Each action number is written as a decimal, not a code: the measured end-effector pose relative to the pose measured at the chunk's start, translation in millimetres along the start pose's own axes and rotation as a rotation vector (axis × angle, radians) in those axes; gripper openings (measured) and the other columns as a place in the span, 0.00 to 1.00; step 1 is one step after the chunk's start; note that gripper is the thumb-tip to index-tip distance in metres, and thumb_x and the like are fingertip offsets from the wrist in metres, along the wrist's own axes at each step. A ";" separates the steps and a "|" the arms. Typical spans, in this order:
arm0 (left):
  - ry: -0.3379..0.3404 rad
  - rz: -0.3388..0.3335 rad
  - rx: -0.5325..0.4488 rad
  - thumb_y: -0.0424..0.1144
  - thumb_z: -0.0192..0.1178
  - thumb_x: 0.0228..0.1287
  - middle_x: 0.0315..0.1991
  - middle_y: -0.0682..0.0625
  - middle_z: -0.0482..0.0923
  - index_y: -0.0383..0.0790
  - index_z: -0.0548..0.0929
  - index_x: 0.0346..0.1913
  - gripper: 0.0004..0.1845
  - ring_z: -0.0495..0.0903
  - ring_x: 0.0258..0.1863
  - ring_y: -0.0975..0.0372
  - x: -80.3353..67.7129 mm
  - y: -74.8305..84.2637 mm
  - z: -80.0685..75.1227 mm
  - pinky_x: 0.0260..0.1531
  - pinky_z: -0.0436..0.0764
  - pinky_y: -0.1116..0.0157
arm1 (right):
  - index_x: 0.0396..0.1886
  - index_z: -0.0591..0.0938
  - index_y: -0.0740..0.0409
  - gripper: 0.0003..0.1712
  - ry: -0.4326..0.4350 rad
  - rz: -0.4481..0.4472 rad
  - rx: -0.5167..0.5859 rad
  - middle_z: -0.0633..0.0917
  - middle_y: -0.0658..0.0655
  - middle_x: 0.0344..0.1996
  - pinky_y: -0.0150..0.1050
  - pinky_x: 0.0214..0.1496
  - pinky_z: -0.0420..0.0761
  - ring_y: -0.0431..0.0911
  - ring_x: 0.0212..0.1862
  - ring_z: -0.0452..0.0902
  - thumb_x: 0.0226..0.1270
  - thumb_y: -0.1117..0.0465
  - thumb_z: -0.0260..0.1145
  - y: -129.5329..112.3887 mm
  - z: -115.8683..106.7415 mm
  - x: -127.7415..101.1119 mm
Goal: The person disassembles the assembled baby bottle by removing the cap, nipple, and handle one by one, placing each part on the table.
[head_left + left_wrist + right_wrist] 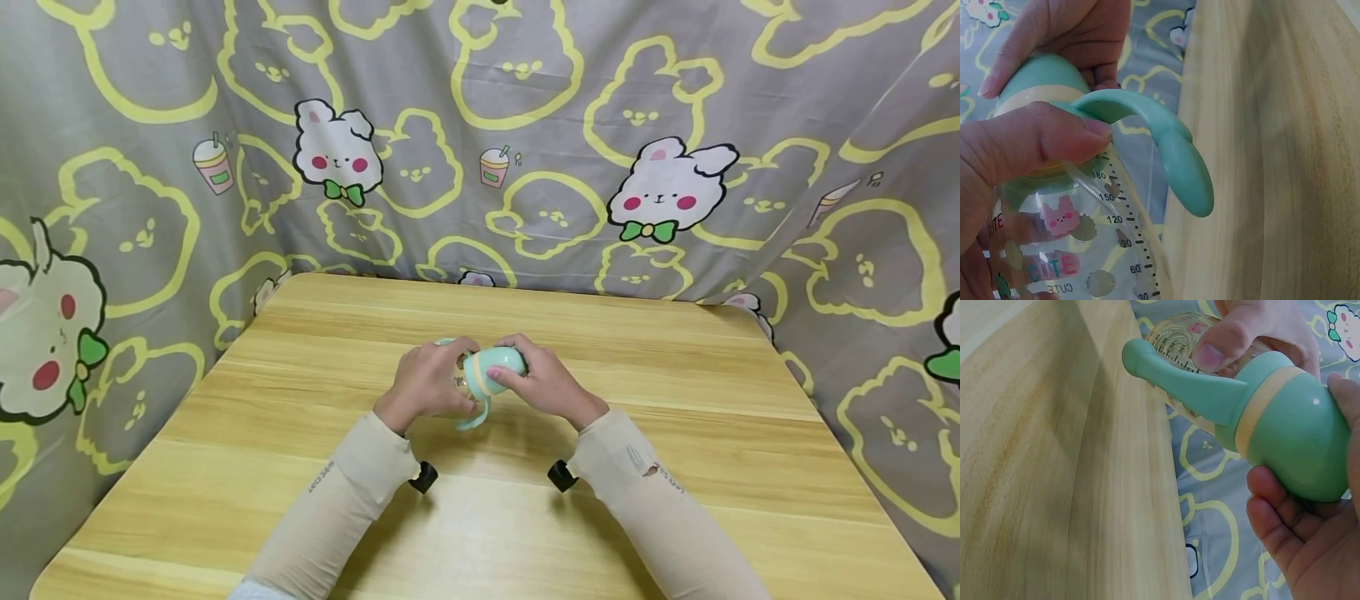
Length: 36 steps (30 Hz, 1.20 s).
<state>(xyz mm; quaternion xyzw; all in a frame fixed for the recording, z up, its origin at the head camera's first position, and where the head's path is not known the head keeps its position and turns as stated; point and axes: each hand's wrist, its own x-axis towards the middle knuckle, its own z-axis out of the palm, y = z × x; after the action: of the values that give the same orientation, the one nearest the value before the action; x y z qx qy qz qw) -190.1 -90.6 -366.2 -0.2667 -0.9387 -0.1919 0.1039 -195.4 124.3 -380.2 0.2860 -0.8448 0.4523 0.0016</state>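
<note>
A clear baby bottle (1110, 244) with printed measure marks and cartoon stickers is held over the table, tilted on its side. My left hand (429, 377) grips its clear body, thumb near the collar in the left wrist view. My right hand (546, 379) holds the rounded mint-green cap (1304, 434) at the other end, fingers and thumb around it. A cream band (1263, 412) runs below the cap. From the collar a curved mint-green handle (1179, 156) sticks out; a second one is mostly hidden behind my left hand in the head view.
The wooden table (480, 517) spreads under both arms. A grey curtain (420, 67) with yellow outlines and white rabbit faces hangs around its back and sides. Black wrist cameras (424, 477) jut inward from both sleeves, low over the table.
</note>
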 end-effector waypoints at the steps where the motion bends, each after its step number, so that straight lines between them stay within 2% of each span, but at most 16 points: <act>1: 0.001 0.002 -0.002 0.51 0.80 0.30 0.28 0.57 0.76 0.48 0.80 0.52 0.38 0.69 0.17 0.63 -0.1 0.2 -0.2 0.17 0.69 0.66 | 0.57 0.73 0.58 0.22 0.000 -0.003 0.000 0.82 0.56 0.37 0.41 0.34 0.80 0.45 0.33 0.79 0.71 0.52 0.62 0.1 -0.1 -0.1; 8: 0.000 0.015 -0.010 0.50 0.80 0.29 0.28 0.57 0.76 0.47 0.79 0.51 0.37 0.68 0.17 0.63 -0.1 1.0 -1.2 0.16 0.68 0.66 | 0.58 0.73 0.58 0.22 -0.005 -0.031 0.006 0.82 0.56 0.37 0.40 0.34 0.80 0.44 0.33 0.79 0.71 0.53 0.62 0.8 -0.5 -0.8; 16: -0.003 0.020 -0.070 0.49 0.79 0.30 0.30 0.56 0.78 0.47 0.78 0.50 0.36 0.70 0.18 0.64 -0.5 0.4 -0.7 0.18 0.70 0.66 | 0.57 0.73 0.59 0.22 0.004 -0.108 -0.020 0.82 0.57 0.37 0.41 0.34 0.80 0.44 0.33 0.78 0.68 0.56 0.66 -0.2 -3.4 -2.8; 20: -0.002 0.011 -0.073 0.49 0.79 0.31 0.30 0.56 0.78 0.47 0.78 0.51 0.37 0.70 0.18 0.64 -0.3 1.7 -1.1 0.18 0.70 0.66 | 0.57 0.73 0.59 0.22 0.018 -0.106 -0.031 0.82 0.56 0.37 0.41 0.33 0.80 0.44 0.32 0.79 0.68 0.56 0.65 0.7 -4.3 -2.6; 29: 0.001 -0.006 -0.013 0.50 0.79 0.31 0.29 0.56 0.77 0.48 0.79 0.53 0.38 0.69 0.18 0.63 -0.7 5.4 -1.9 0.18 0.69 0.66 | 0.56 0.72 0.60 0.21 0.031 -0.128 -0.073 0.81 0.55 0.33 0.38 0.29 0.79 0.42 0.29 0.77 0.72 0.53 0.60 1.6 -4.3 -1.5; 32: 0.002 -0.006 0.008 0.51 0.79 0.32 0.29 0.53 0.79 0.48 0.79 0.53 0.38 0.69 0.18 0.63 0.0 6.9 -1.8 0.17 0.69 0.65 | 0.56 0.72 0.62 0.24 0.048 -0.114 -0.108 0.81 0.55 0.31 0.38 0.29 0.78 0.41 0.27 0.76 0.73 0.48 0.56 0.0 -3.7 -0.9; 36: 0.012 0.006 0.030 0.51 0.79 0.32 0.30 0.52 0.80 0.47 0.79 0.54 0.38 0.69 0.17 0.63 0.4 8.2 -1.2 0.17 0.69 0.65 | 0.55 0.73 0.62 0.27 0.051 -0.037 -0.123 0.81 0.55 0.28 0.38 0.28 0.78 0.41 0.24 0.77 0.75 0.43 0.51 -3.1 -2.0 0.1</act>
<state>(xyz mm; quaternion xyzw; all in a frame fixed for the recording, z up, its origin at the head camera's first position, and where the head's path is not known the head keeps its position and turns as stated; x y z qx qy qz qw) -185.9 -84.6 -362.4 -0.2670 -0.9400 -0.1793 0.1141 -194.5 124.5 -376.6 0.2893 -0.8652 0.4066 0.0489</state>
